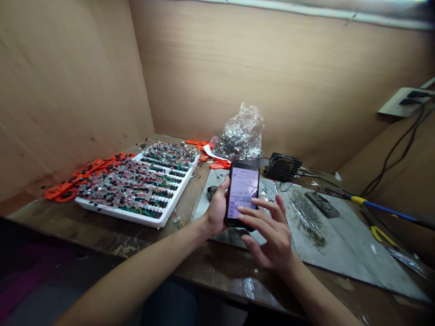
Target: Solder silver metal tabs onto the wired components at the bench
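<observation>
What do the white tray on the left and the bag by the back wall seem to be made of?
White tray: probably foam such as polystyrene, matte, judging by its thick, rounded rim.
Bag: thin, glossy clear plastic; it crinkles, catches highlights and is see-through.

The tray (162, 219) is white, the mat (346, 244) grey, the pliers' handles (383, 236) yellow, the phone's casing (228, 217) black.

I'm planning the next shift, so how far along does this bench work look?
The white tray already looks filled with wired parts. The left hand holds a phone, the right hand over it. Metal pieces in the clear bag may be left to use; the share remaining can't be told.
</observation>
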The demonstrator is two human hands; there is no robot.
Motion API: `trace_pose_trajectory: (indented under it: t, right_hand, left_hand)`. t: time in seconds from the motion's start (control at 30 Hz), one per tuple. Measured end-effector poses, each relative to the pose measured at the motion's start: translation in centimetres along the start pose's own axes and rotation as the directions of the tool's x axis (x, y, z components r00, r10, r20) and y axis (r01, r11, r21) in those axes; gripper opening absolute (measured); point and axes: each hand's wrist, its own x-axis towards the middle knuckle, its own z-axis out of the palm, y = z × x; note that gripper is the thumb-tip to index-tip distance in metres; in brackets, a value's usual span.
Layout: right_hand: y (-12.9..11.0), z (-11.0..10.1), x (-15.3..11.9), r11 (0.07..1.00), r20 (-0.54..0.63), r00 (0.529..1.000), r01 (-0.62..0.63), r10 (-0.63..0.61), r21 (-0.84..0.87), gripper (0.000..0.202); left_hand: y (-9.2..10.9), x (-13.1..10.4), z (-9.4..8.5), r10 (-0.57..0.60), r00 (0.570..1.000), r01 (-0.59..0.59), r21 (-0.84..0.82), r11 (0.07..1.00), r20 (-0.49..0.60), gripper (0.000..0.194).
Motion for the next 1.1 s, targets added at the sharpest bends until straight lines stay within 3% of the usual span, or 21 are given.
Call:
trace_pose_trajectory:
  t: [0.13, 0.3, 0.47, 0.7, 0.9, 1.1]
  right_hand:
    - [0.2, -0.2, -0.1, 0.998, -0.049, 0.997, -0.055, 0.053, -0.025, 0.021]
    - [0.6, -0.5, -0.4, 0.998, -0.095, 0.994, -0.049, 0.045, -0.035, 0.016]
    - [0.7, -0.6, -0.4, 0.998, -0.100, 0.994, -0.045, 0.042, -0.031, 0.016]
    - [0.3, -0.1, -0.3, 0.999, 0.084, 0.995, 0.049, -0.049, 0.001, 0.039]
    - [0.2, 0.4, 0.0, 0.999, 0.145, 0.989, 0.040, -0.039, -0.006, 0.049]
    - [0.3, -0.1, -0.1, 0.999, 0.034, 0.998, 0.048, -0.048, -0.004, 0.037]
  left_hand:
    - [0.0, 0.1, 0.1, 0.032, 0.999, -0.032, -0.018, 0.999, -0.016, 0.071]
    - [-0.2, 0.2, -0.1, 0.048, 0.998, -0.045, -0.071, 0.996, 0.046, 0.068]
    - [-0.3, 0.3, -0.2, 0.044, 0.999, -0.042, -0.077, 0.996, 0.032, 0.067]
    - [-0.2, 0.3, -0.1, 0.004, 0.999, -0.003, -0.043, 0.999, 0.037, 0.072]
    - [-0.5, 0.4, -0.3, 0.014, 0.999, -0.013, -0.025, 1.000, 0.042, 0.066]
    - [-0.4, 0.3, -0.2, 0.025, 0.999, -0.024, -0.031, 0.999, 0.034, 0.066]
